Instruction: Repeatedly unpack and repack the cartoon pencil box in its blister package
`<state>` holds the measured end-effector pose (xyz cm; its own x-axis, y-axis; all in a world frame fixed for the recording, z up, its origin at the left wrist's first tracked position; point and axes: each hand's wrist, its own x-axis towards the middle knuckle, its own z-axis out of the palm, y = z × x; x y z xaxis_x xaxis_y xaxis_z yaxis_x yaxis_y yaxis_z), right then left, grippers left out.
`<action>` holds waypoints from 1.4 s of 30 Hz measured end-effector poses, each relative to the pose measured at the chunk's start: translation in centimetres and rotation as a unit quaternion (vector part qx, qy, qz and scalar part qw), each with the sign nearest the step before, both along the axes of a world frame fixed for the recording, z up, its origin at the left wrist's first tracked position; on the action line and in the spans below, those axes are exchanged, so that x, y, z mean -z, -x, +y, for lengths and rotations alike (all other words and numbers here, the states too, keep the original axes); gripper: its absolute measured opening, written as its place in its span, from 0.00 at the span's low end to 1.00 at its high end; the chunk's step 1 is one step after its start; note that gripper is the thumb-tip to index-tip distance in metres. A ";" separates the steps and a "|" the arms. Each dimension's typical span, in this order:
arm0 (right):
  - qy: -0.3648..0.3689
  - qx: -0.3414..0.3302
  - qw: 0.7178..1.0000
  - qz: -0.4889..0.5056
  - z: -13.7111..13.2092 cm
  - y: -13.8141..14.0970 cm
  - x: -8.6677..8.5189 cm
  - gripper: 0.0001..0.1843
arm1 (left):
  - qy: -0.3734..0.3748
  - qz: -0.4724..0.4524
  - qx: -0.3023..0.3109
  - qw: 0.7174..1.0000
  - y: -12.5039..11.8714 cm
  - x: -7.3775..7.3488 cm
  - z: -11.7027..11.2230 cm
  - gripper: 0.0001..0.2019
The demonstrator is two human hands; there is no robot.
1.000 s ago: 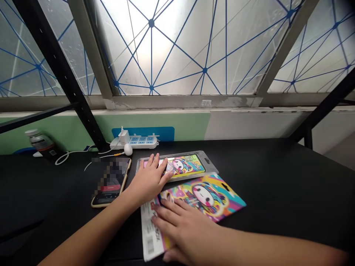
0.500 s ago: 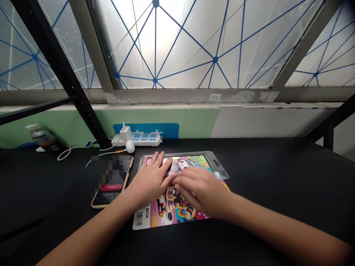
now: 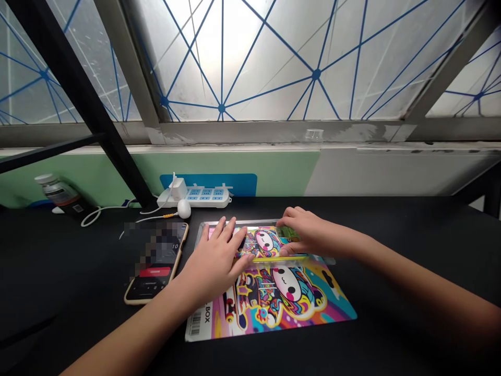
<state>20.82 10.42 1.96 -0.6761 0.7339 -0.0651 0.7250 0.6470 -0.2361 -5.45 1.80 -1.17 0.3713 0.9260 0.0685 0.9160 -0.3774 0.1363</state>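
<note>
Fingers of my left hand (image 3: 214, 256) lie spread flat on the clear plastic blister pack (image 3: 266, 241), open and pressing rather than gripping; my right hand (image 3: 309, 232) takes a narrow hold on the pack's right end, fingers over the far edge and thumb at the near edge; the pack sits on a bright printed cartoon card (image 3: 287, 300) on the black tabletop (image 3: 391, 245), just beside a phone (image 3: 154, 263); I judge the step in hand to be steadying the pack with both hands; the next move calls for a firm right-hand hold.

Left hand (image 3: 213, 263) flat, splayed; right hand (image 3: 303, 233) curled.
</note>
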 end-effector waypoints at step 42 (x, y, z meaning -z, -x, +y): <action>-0.097 0.028 0.977 0.189 -14.0 -7.8 6.8 0.30 | -0.032 -0.292 -0.078 0.953 1.2 3.5 -11.3 0.42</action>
<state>28.64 -3.55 -4.80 -0.5834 0.7446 0.3244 0.6459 0.6675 -0.3705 -6.70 -9.54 -4.66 0.1107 0.9540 0.2787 0.7371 -0.2669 0.6209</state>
